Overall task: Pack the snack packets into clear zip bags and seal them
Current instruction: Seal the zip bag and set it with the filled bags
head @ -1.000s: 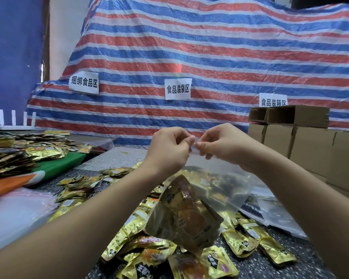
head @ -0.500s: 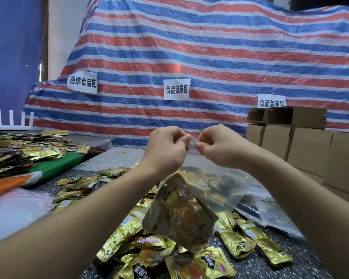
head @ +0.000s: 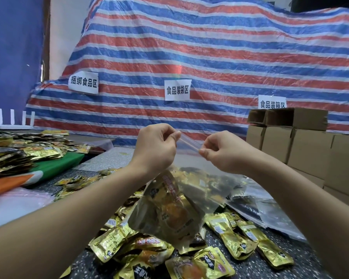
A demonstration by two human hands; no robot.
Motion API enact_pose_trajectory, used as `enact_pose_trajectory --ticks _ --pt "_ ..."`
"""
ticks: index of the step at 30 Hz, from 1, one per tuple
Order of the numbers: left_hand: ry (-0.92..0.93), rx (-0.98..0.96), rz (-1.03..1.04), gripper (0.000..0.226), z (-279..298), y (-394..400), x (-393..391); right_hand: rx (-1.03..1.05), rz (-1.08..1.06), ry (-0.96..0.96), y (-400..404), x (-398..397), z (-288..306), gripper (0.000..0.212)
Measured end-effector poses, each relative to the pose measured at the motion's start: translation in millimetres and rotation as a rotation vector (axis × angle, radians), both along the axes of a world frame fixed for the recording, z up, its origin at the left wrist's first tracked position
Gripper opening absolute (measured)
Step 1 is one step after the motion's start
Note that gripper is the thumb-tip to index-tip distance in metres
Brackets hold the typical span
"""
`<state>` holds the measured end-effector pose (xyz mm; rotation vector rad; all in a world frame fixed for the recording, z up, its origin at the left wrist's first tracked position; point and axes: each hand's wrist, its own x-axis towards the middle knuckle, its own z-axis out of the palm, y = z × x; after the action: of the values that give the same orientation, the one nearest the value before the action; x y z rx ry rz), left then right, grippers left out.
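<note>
Fingers pinching zip bag — speckled table, striped tarp

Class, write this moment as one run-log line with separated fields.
step: sealing | left hand: pinches zip strip | right hand: pinches zip strip | zip bag: held up, snack packet inside

Both forearms run off the bottom edge. The left hand hides the near end of the zip strip, so whether it is sealed cannot be told. The snack packets inside the clear zip bag are blurred, their print unreadable. The cardboard boxes are cut off at the right edge.
</note>
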<state>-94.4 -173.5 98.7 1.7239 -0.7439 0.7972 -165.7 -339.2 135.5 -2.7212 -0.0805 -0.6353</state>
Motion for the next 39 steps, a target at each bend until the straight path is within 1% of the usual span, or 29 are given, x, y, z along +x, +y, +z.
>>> enact_pose_trajectory --ticks 10,18,28,32,35,39 --pt "-0.007 -0.004 0.037 0.023 2.1 14.1 8.5 -0.015 -0.008 0.010 -15.2 -6.4 -11.6 0.021" --pt "-0.007 -0.009 0.027 0.023 1.9 20.0 12.3 -0.027 -0.006 0.005 -25.4 -11.7 -19.8 0.020" --pt "0.002 -0.019 0.031 0.020 1.1 24.6 13.5 -0.089 0.054 -0.071 -29.8 -13.7 -30.0 0.020" --pt "0.029 0.004 -0.016 0.020 -0.3 25.5 13.8 -0.134 0.073 -0.058 -36.3 -12.8 -33.3 0.018" --pt "0.076 0.022 -0.085 0.018 -0.8 23.8 13.3 -0.127 0.089 -0.023 -41.6 -11.8 -31.6 0.018" --pt "0.102 0.011 -0.116 0.020 3.9 18.6 12.2 -0.131 0.116 -0.015 -40.4 -8.9 -23.3 0.015"
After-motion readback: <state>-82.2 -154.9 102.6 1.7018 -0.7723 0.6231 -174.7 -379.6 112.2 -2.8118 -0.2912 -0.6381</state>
